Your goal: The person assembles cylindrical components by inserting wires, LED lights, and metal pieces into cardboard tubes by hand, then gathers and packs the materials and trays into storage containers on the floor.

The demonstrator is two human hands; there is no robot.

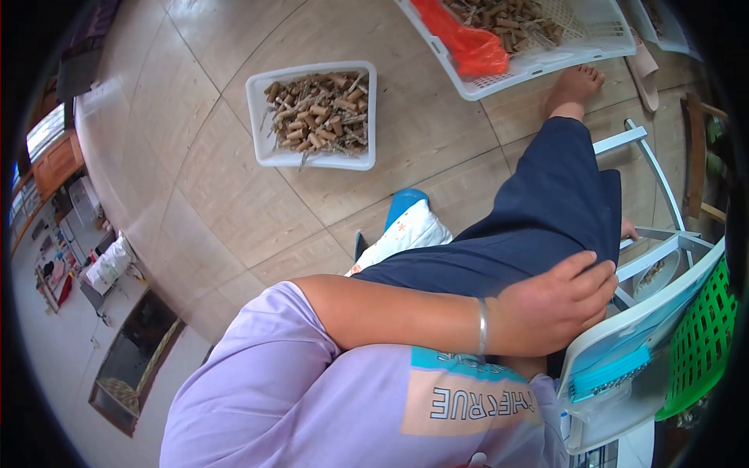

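Note:
My left hand [555, 303] lies across my lap, a silver bangle [483, 327] round its wrist. Its fingers are bent and close together over my dark trousers, beside the rim of a white tray [579, 357]; whatever is under them is hidden. Beneath that wrist a small strip of skin shows, seemingly my right arm [524, 365]; its hand is covered and its fingers do not show. In the tray sits a turquoise plastic item [611, 374] with small beads or grains along its edge, next to clear plastic film.
On the tiled floor stands a white bin [256, 117] heaped with small brown cylinders and pale strands. A larger white crate [470, 87] holds similar pieces and a red plastic bag [488, 54]. A green basket [697, 343] and metal frame legs [662, 183] are at the right.

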